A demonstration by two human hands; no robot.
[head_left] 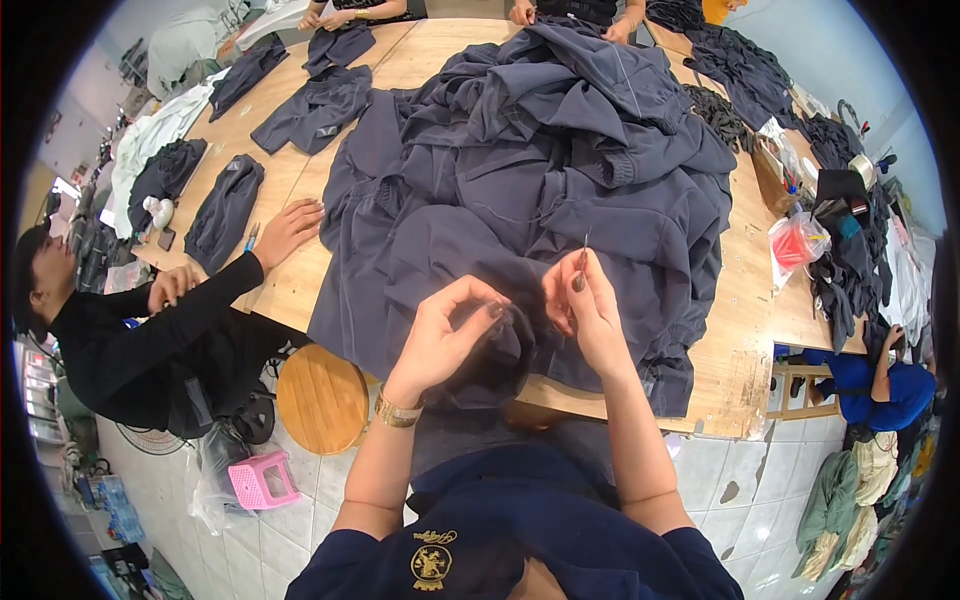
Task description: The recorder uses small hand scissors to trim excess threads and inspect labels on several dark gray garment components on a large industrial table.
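Observation:
A big heap of dark grey-blue garments (480, 180) covers the middle of the wooden table in front of me. At the table's near edge, my left hand (440, 335) pinches a dark piece of garment (490, 365) that hangs toward my lap. Just to the right, my right hand (585, 305) has its fingers closed round a small thin pointed metal tool (587, 243), tip upward. Its exact kind is too small to tell. Both hands are above the near side of the heap, a short gap between them.
A person in black (150, 340) sits at the left, one hand on the table (285, 290). A round wooden stool (322, 400) and a pink plastic stool (264, 480) stand at lower left. Other people's hands work at the far edge. A clear bag with red contents (798, 243) lies right.

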